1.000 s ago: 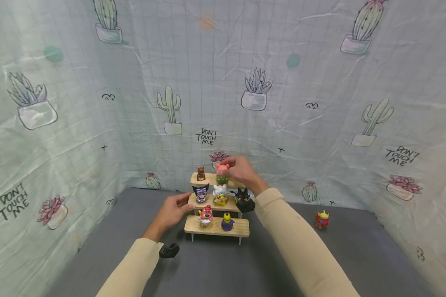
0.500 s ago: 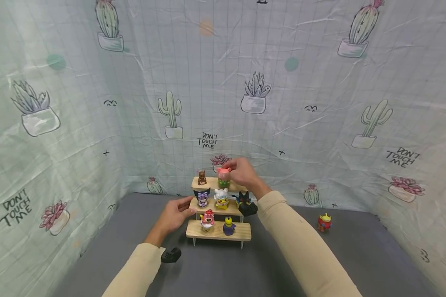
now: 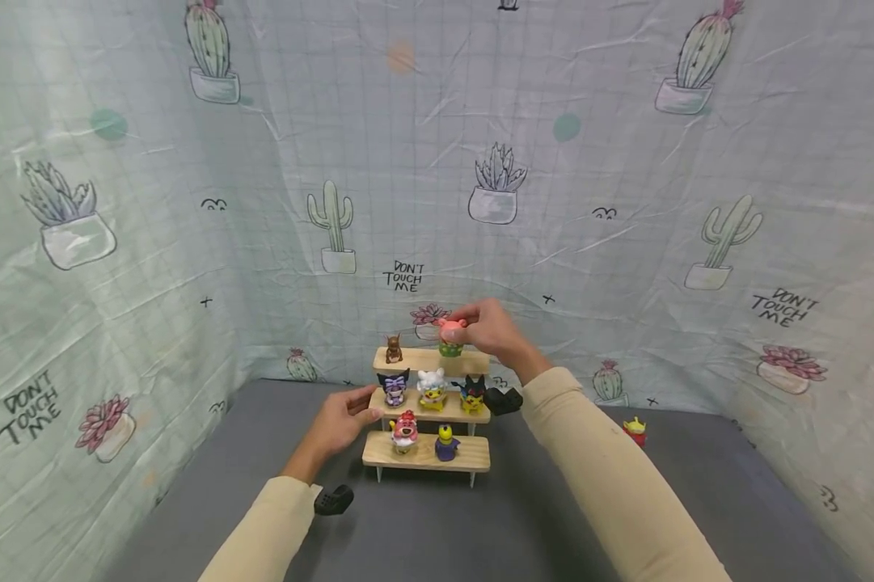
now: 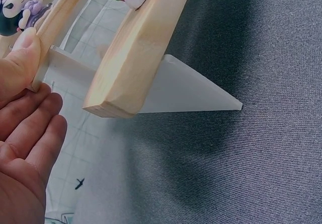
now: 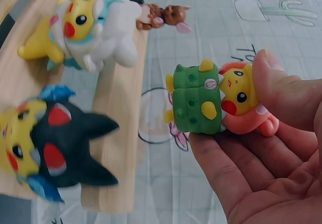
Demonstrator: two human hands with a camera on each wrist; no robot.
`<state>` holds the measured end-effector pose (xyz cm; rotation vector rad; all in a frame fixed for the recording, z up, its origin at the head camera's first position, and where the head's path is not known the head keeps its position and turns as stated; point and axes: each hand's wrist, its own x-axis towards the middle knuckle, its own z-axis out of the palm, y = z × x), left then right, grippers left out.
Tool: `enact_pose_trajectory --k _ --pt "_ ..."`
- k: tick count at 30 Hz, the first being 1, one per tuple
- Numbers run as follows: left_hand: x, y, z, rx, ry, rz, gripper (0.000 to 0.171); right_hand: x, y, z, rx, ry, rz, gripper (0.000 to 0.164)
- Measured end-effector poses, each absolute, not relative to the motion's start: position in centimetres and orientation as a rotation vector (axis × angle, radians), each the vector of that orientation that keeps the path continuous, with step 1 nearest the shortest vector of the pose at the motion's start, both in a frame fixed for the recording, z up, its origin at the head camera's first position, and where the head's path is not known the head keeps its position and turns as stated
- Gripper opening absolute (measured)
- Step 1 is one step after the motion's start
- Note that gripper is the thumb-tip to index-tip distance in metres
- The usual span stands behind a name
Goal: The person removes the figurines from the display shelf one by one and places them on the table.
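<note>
My right hand (image 3: 489, 330) pinches a small Pikachu figurine (image 5: 198, 100) with a pink hood and a green body, between thumb and fingers at its head. In the head view it overlaps the right half of the top tier. My left hand (image 3: 340, 419) grips the left end of the middle tier of a wooden three-tier display stand (image 3: 426, 461), thumb on top and fingers beneath. A brown figurine (image 3: 394, 349) stands at the top tier's left. The middle tier bears a purple-and-black figurine (image 3: 395, 388), a white-hooded Pikachu (image 3: 432, 390) and a black-hooded Pikachu (image 3: 472, 394).
On the bottom tier stand a pink bear figurine (image 3: 404, 432) and a yellow-and-purple figurine (image 3: 447, 443). A red-and-yellow figurine (image 3: 635, 430) sits far right on the grey table (image 3: 407, 533), partly behind the right sleeve. A cactus-print curtain (image 3: 422, 121) surrounds the table.
My right hand has moved right along the top tier with the pink-hooded Pikachu figurine. The left hand keeps its place at the middle tier's end.
</note>
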<state>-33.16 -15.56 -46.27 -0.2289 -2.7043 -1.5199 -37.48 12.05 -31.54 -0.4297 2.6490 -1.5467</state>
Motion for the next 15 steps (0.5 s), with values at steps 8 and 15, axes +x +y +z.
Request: enact_pose_trajectory --k 8,15 --pt "-33.0 -15.5 -46.4 -0.220 -2.714 -1.539 0.058 -37.2 13.8 -31.5 -0.416 2.674 -1.533 0.033" --pt "-33.2 -15.5 -46.2 -0.236 -2.718 -1.524 0.059 -37.1 15.0 -31.3 -0.380 2.714 -1.507 0.032"
